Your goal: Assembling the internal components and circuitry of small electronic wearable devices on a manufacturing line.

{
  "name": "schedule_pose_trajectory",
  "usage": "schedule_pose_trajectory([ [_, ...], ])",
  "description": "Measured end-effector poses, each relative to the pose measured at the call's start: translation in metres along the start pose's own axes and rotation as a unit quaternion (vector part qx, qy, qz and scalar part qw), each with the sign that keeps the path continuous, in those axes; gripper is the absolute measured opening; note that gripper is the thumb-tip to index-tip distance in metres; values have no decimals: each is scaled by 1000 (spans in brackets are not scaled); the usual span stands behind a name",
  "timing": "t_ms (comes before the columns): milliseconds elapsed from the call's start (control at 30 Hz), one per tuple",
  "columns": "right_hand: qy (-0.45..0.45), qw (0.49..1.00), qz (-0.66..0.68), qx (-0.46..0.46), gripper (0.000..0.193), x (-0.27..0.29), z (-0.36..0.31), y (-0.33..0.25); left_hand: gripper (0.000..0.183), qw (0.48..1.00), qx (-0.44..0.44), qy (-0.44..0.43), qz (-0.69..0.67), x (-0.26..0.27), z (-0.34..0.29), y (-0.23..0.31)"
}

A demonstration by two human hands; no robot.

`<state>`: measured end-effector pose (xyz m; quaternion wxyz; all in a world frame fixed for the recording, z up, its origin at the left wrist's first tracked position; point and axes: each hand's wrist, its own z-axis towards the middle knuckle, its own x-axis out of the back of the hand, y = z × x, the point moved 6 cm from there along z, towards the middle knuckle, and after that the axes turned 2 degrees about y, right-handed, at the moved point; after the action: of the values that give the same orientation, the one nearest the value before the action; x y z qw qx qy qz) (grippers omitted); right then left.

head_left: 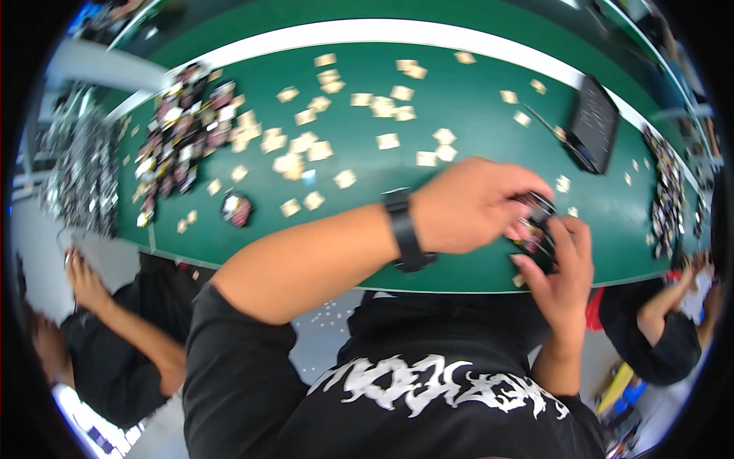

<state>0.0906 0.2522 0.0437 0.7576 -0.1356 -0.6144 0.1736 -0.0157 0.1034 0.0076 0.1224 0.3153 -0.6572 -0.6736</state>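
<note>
Both hands are together over the near right part of the green table [367,252]. Between them is a small dark, glossy item with pinkish patches [533,236], blurred and partly covered by fingers; its exact kind is unclear. My left hand [478,205], with a black band on its wrist, reaches across from the left, its fingers bent onto the item's upper side. My right hand [566,264] grips the lower right side, thumb below and fingers curled around. A loose dark, pink and white piece [237,208] lies alone on the table to the left.
Many small cream paper squares [382,105] are scattered over the table. A heap of dark, pink and white pieces [180,130] lies at left, silvery packets [84,172] beyond it. A black box [593,126] stands at right, near another heap [667,191]. People sit on both sides.
</note>
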Motion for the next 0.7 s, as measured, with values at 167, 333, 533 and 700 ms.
schedule_pose_trajectory([
  [167, -12, 999, 33, -4, 54, -4, 2, -1, 28, 989, -107, 12, 102, 4, -13, 25],
  [333, 8, 998, 59, -35, 51, -7, -1, 8, 30, 861, -249, 241, 371, 45, -72, 72],
  [533, 47, 997, 54, -17, 50, -6, -2, 8, 28, 731, -17, 475, 489, 130, -194, 70],
  [700, 59, 997, 41, -29, 50, -4, -4, 9, 27, 701, 34, 462, 541, 159, -211, 74],
])
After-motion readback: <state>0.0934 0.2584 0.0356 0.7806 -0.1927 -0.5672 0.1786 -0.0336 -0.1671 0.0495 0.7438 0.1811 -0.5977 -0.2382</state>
